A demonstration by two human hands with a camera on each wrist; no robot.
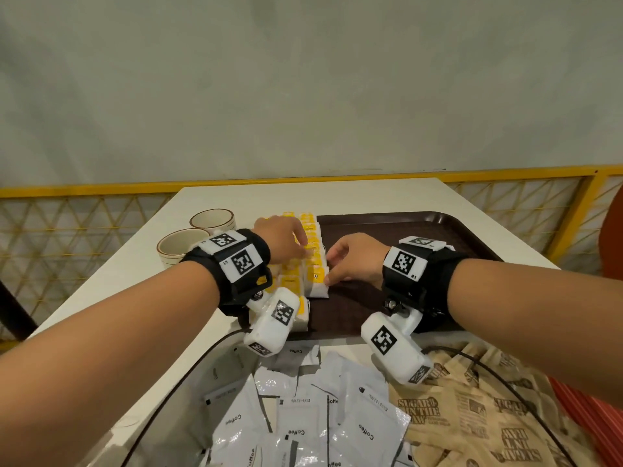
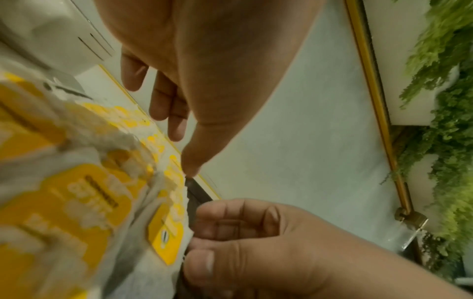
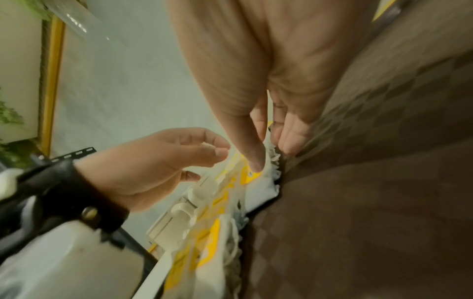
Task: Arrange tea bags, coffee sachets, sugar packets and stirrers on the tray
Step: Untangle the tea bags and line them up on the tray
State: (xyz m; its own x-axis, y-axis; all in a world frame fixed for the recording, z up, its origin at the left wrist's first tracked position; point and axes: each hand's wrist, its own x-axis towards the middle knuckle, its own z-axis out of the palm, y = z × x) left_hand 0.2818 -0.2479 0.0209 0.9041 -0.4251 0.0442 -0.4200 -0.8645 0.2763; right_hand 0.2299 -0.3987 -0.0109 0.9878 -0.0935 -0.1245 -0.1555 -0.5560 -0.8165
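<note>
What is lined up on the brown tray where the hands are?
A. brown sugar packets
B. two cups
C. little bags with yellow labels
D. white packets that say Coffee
C: the tea bags with yellow labels sit in rows along the left side of the brown tray, where the left hand and right hand touch them.

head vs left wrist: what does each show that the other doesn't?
Only head: two cups, the white coffee sachets and brown sugar packets lying off the tray, near the camera, and most of the brown tray bare. Only left wrist: green foliage behind the yellow rail. Both: the left hand and the right hand on the rows of yellow-and-white tea bags at the tray's left side.
</note>
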